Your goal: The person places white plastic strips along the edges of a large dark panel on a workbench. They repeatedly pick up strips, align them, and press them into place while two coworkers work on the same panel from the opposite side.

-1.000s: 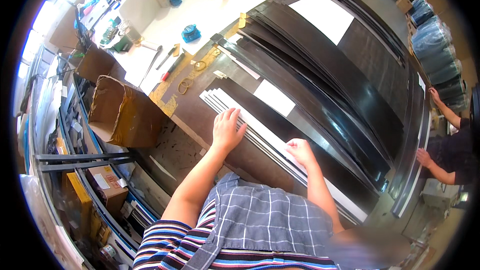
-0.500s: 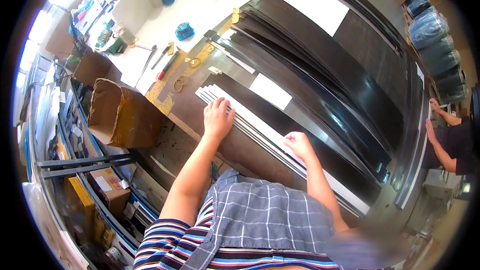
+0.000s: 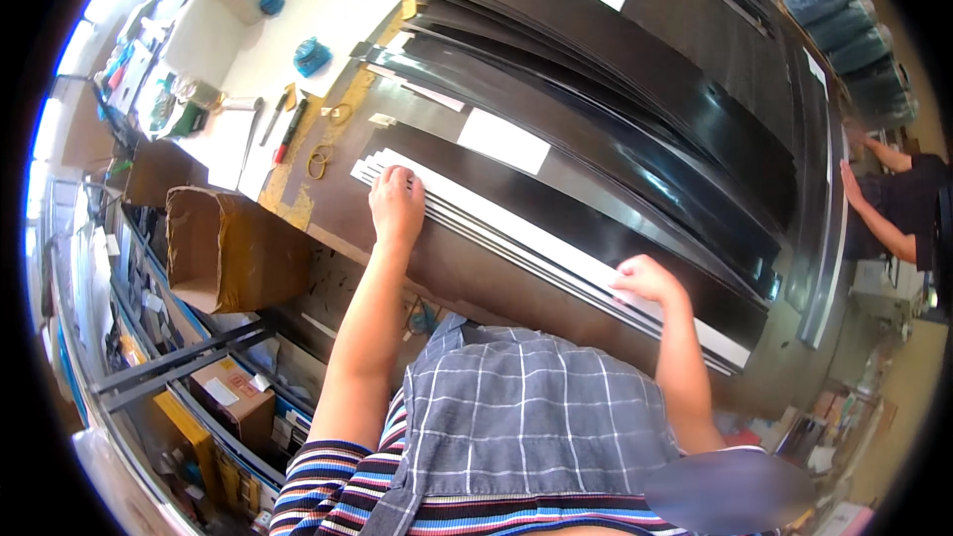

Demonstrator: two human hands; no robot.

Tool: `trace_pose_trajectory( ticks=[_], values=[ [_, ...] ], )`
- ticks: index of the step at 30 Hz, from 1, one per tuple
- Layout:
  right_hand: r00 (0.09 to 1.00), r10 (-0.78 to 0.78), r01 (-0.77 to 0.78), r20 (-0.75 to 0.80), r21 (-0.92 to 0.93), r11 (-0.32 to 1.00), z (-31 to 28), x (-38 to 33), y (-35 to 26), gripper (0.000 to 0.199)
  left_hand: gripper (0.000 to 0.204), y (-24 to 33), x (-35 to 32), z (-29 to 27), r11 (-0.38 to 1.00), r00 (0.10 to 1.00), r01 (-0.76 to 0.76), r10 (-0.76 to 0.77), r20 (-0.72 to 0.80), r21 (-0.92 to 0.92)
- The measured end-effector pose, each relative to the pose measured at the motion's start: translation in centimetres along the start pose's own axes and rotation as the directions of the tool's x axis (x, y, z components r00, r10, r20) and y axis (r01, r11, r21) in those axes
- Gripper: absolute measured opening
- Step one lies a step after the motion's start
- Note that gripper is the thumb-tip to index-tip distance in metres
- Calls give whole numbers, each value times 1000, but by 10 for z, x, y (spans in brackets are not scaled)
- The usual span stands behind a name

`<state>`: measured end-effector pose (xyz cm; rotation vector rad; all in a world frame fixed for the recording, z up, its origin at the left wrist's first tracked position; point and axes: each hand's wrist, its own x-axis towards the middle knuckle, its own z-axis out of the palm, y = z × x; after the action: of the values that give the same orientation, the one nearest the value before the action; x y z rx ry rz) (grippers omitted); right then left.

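Left hand (image 3: 397, 206) lies flat, fingers together, on the near-left end of a stack of long thin black-and-white glossy strips (image 3: 556, 248) at the dark worktable's (image 3: 476, 288) near edge; right hand (image 3: 645, 281) has fingers curled, pinching the stack's edge further along. Strips look light, bendy, slippery; prob. best held w/ both hands well apart, near the ends.

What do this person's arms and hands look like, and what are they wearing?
Both forearms are bare. The left hand and right hand wear no gloves, and no rings or watch are visible. A striped sleeve in several colours covers the left upper arm, beside a grey checked apron.
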<state>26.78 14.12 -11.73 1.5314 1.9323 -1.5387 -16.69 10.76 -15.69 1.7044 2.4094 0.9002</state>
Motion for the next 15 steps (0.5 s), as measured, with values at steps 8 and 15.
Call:
trace_pose_trajectory(
  ticks=[8, 15],
  values=[
    [958, 206, -211, -198, -5, 977, -1, -51, 48, 32, 19, -3, 1, 5, 998, 998, -60, 61, -32, 15],
    [947, 231, -244, -222, -31, 969, -1, -50, 41, 30, 20, -7, 3, 8, 995, 998, -69, 68, 11, 67]
  ],
)
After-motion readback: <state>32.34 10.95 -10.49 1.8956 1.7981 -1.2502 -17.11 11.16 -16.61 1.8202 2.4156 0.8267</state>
